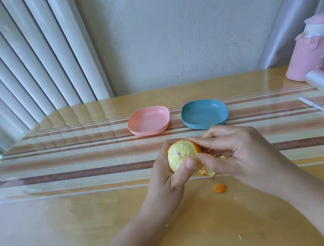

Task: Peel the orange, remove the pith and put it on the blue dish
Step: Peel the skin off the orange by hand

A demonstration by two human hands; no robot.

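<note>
The orange (181, 155), partly stripped to white pith, sits gripped in our left hand (168, 181); our right hand (238, 151) pinches loose peel (208, 172); the blue dish (204, 113) awaits.

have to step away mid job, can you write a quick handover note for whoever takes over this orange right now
Left hand grips the orange above the table. Right hand pinches a strip of peel at its side.
Done: the near face is stripped to white pith; one peel scrap lies on the table.
Left: finish peeling, remove the pith, place the fruit on the blue dish, which holds nothing yet.
</note>
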